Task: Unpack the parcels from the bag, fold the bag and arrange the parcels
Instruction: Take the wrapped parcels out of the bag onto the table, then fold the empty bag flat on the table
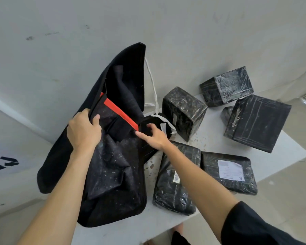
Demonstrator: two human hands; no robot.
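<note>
Dark cloth of a sleeve (254, 225) fills the lower right corner, and both bare forearms reach up the frame from it and from the lower left. At centre left the left hand (84, 129) grips the near rim of the black bag (113, 183), fingers curled over the edge and thumb inside. The right hand (153, 137), at centre, lies with spread, nearly straight fingers on a rounded black fold of the bag, its thumb pointing at the red stripe (119, 113) inside the mouth.

To the right, on the white tabletop (212, 138), lie the parcels, all wrapped in black film. A flat parcel with a barcode (177, 179) lies under the right forearm, just beside the bag. A flat parcel with a white label (230, 172) touches it on the right. An upright box (184, 112) stands just beyond the right hand; a white cord (151, 76) hangs between it and the bag. Two more boxes (226, 86) (256, 122) sit at the upper right.

The bag stands tilted, its long axis running from bottom centre to a peak at upper centre, its mouth gaping toward the camera.
</note>
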